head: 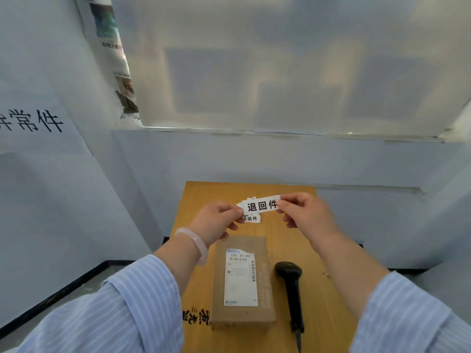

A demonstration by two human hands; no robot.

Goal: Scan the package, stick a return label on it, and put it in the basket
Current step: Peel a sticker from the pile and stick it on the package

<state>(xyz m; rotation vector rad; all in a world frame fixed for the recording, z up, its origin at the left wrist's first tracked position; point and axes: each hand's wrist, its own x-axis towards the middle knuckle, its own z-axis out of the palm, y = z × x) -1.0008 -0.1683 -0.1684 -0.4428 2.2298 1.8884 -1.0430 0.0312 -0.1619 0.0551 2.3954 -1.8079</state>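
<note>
Both the left hand (216,220) and right hand (305,212) pinch the return label (261,205), seemingly peeling it; next it must be pressed onto the package (242,281).

Soft even daylight, wide-angle edge warp, slight blur.

The package (243,280) and scanner (290,289) crowd the near worktop (318,250). A bare lane runs between them. The worktop's right side lies open.
</note>
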